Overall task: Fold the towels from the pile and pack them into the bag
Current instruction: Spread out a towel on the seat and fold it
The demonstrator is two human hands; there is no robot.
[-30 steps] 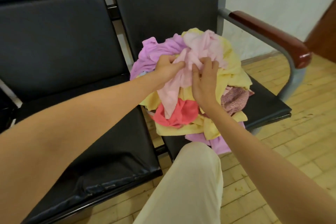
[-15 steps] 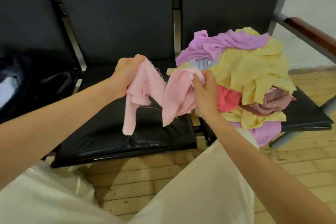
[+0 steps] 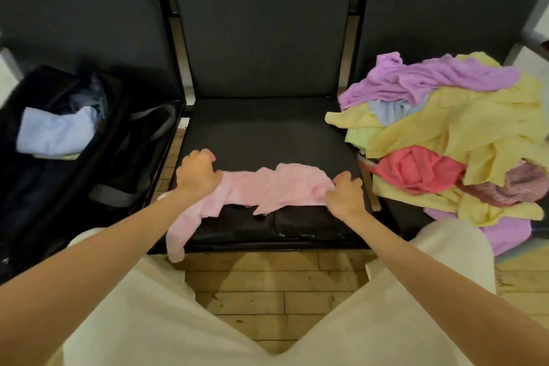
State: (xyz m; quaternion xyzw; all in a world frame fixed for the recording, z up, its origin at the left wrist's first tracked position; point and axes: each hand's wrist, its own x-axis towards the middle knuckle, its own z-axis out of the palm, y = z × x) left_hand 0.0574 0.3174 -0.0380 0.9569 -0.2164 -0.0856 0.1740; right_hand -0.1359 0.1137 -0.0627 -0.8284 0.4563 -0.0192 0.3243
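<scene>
Both our hands hold the pink towel (image 3: pixel 269 187) on the front part of the middle seat (image 3: pixel 267 134): our left hand (image 3: pixel 197 177) grips its left end with curled fingers, and our right hand (image 3: pixel 346 194) pinches its right end. Between them the cloth lies stretched but wrinkled, and one loose part hangs over the seat's front edge, below our left wrist.

What could go wrong from here, in our judgement — the hanging part may pull the towel down to the wooden floor (image 3: pixel 267 282) if one hand lets go, because the seat surface looks smooth. Also the wrinkles may stay inside the fold if we do not flatten the cloth first, and then the fold comes out uneven.

A little farther, the bag (image 3: pixel 44 181) lies open on the left seat, with one light blue folded towel (image 3: pixel 56 132) visible in it; something pale shows under that towel, but we cannot tell what. On the right seat sits the pile (image 3: pixel 445 134).

We count three seats, one bag, one towel in hand. In the pile we see yellow, purple, red, light blue, green and dusty pink cloth — the exact number of towels is not clear, because they are tangled.
</scene>
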